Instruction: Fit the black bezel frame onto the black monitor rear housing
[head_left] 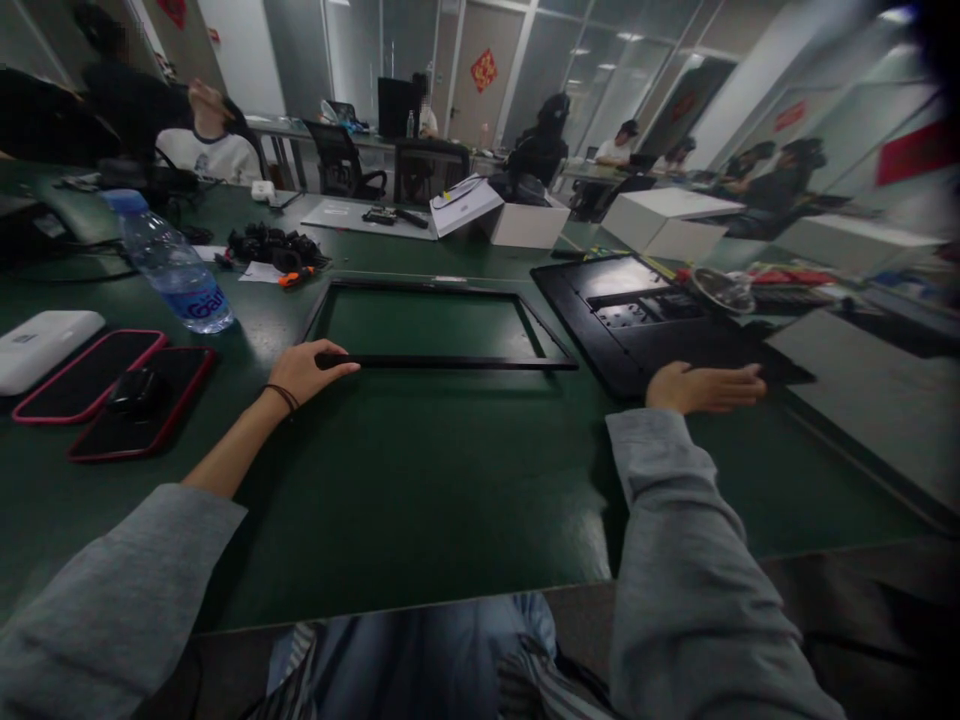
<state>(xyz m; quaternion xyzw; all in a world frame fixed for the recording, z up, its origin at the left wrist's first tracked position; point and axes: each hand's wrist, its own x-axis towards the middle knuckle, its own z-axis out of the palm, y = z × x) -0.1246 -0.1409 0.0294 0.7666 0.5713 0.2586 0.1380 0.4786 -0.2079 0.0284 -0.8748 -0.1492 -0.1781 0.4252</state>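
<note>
A thin black rectangular frame (450,362), like a monitor bezel, lies in front of me with the green tabletop showing through its opening. My left hand (306,372) pinches its near left corner between thumb and fingers; a dark band circles that wrist. To the right rests a black panel (637,345), like the back cover of a monitor, with a recessed section showing small parts. My right hand (701,388) is at the near edge of this panel, fingers stretched out to the right and holding nothing. Whether it touches the panel I cannot tell.
At left stand a water bottle (174,262), a white case (46,345) and two red-edged phones (94,375), one with a small black object on it. Black cables (274,245) and white boxes (529,222) sit farther back. A grey-white panel (874,390) lies right. Several people sit beyond.
</note>
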